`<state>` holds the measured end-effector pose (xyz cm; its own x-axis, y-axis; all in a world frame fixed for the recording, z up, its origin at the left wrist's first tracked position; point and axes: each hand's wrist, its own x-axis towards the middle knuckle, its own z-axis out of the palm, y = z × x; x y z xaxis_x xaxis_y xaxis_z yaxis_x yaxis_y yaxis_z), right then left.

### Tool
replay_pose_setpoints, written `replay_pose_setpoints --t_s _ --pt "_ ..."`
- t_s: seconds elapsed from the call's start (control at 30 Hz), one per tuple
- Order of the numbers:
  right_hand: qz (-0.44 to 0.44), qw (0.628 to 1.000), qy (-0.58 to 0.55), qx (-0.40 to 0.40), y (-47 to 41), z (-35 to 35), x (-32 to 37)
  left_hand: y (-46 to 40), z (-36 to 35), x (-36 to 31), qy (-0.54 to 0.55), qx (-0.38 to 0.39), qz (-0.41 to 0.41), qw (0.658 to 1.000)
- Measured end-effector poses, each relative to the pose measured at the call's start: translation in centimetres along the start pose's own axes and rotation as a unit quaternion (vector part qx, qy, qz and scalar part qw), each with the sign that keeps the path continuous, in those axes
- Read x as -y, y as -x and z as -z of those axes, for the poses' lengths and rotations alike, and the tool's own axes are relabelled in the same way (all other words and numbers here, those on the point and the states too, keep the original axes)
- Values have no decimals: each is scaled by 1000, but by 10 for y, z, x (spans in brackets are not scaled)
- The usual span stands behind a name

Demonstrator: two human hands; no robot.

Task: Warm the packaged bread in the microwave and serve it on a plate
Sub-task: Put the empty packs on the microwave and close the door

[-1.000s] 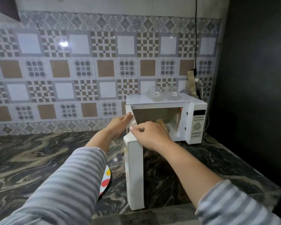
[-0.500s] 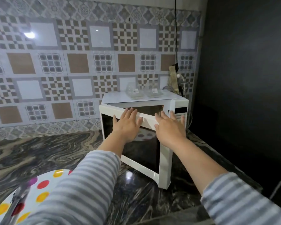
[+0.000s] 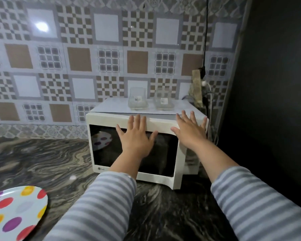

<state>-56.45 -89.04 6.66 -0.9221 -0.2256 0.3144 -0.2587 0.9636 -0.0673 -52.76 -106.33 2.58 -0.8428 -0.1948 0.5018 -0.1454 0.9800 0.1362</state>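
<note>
The white microwave (image 3: 142, 145) stands at the counter's (image 3: 42, 164) back right corner, against the tiled wall (image 3: 76, 58); its dark-glass door (image 3: 132, 150) is nearly closed, its right edge a little proud of the body; the left hand (image 3: 136, 136) lies flat on the door, fingers straight and spread, holding nothing; the right hand (image 3: 189, 129) presses flat on the door's upper right edge, fingers also straight, gripping nothing; the packaged bread is not visible, and the dark glass hides whatever is inside; a plate (image 3: 16, 213) with coloured dots sits at the counter's front left edge, well apart from the microwave; two clear glass jars (image 3: 137, 101) stand on top of the microwave.
</note>
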Motion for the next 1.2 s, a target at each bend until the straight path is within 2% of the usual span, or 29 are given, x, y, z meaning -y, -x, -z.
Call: replay_pose_setpoints --t_s 0.43,0.57,0.67,0.8,1.03,1.2 --pt "60 998 5 -25 -47 -17 -21 -25 -17 -19 -80 -29 32 996" --pt "91 996 0 16 -60 -11 -31 -39 -11 -17 -96 -41 -21 994" --pt "83 996 -13 16 -69 -8 -40 -62 -3 -18 -83 -8 -69 994" --pt "93 994 -34 -42 -71 -15 -45 -86 0 -14 -90 29 -94 991" --pt "90 985 -45 -137 -72 -26 -40 -87 -18 -14 -74 -45 -70 994" --pt "94 980 -43 -168 -72 -30 -40 -86 -15 -14 -76 -47 -73 993"
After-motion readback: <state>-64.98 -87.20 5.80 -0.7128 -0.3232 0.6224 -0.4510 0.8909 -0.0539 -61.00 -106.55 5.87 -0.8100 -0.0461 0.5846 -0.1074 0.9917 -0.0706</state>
